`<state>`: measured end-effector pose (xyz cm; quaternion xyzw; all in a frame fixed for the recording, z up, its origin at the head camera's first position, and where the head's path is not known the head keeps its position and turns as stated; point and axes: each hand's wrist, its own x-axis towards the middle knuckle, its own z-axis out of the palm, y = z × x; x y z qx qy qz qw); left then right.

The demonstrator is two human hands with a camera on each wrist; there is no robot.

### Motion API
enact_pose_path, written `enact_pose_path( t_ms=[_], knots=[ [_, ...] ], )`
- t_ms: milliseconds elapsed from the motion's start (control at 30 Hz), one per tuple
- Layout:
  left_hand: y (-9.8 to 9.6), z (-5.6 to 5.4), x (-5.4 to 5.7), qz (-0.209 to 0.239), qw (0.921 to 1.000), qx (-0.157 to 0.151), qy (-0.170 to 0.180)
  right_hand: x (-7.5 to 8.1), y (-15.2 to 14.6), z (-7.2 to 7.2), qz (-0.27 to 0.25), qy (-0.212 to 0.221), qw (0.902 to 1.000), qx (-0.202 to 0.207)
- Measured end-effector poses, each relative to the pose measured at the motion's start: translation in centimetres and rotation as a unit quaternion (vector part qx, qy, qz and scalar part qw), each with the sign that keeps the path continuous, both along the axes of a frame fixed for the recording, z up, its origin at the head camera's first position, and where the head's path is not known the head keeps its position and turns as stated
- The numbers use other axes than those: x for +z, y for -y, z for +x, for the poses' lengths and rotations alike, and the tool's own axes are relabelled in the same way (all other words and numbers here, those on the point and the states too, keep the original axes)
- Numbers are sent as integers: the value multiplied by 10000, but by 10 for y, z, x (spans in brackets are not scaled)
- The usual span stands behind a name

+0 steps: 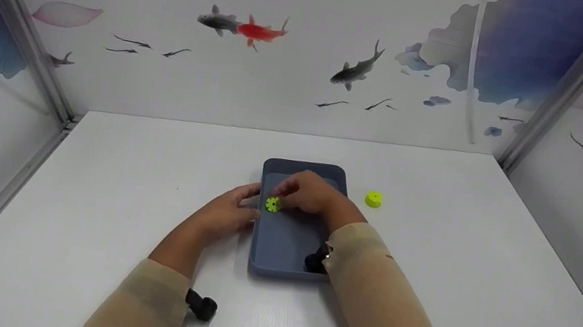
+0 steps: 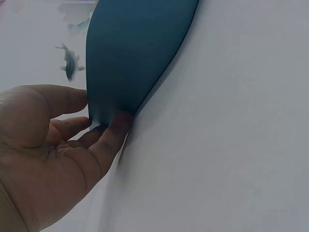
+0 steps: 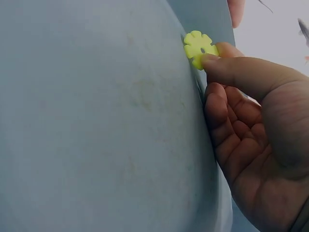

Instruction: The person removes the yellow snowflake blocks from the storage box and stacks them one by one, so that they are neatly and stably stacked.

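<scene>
In the head view, my right hand reaches into a blue-grey tray, near its left wall. Between thumb and forefinger it pinches a yellow-green snowflake disc with notched edges and a small centre hole. The other fingers of the right hand are curled in beside the tray floor in the right wrist view. Outside the tray, my left hand rests against the left wall with thumb and fingers apart. The left wrist view shows its fingertips touching the tray's outer side.
Right of the tray, a small stack of yellow-green discs lies on the white table. Walls printed with fish and petals enclose the table at the back and both sides. A black wrist camera sticks out from the left sleeve.
</scene>
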<state>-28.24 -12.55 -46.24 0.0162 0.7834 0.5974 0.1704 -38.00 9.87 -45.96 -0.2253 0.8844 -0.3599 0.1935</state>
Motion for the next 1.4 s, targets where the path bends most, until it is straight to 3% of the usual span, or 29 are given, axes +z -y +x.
enact_pose_path(
  t_ms=[200, 400, 533, 700, 867, 1000, 1200, 1400],
  knots=[
    [0, 1, 0, 52, 10000, -1, -33, 0, -2, -1, -378, 97, 9990, -214],
    [0, -1, -2, 96, 9999, -32, -36, 6, 1, 4, -745, 165, 9947, -683],
    [-1, 0, -2, 211, 9998, -53, 1, 16, 5, 7, -1158, 67, 9894, -872],
    [-2, -1, -2, 245, 9997, -7, 65, 35, 4, 8, -1311, 196, 9843, -1162],
    [-2, -1, -2, 240, 9997, 36, 82, 56, -8, 13, -1826, 518, 9651, -1803],
    [-1, 1, -1, 286, 9995, 62, 80, 67, -30, 22, -2479, 516, 9454, -2051],
    [-1, 1, -1, 251, 9997, 36, 30, 67, -70, 32, -2820, 499, 9277, -2397],
    [-3, 0, -1, 154, 9999, 39, 17, 62, -104, 35, -2864, 592, 9167, -2724]
  ],
)
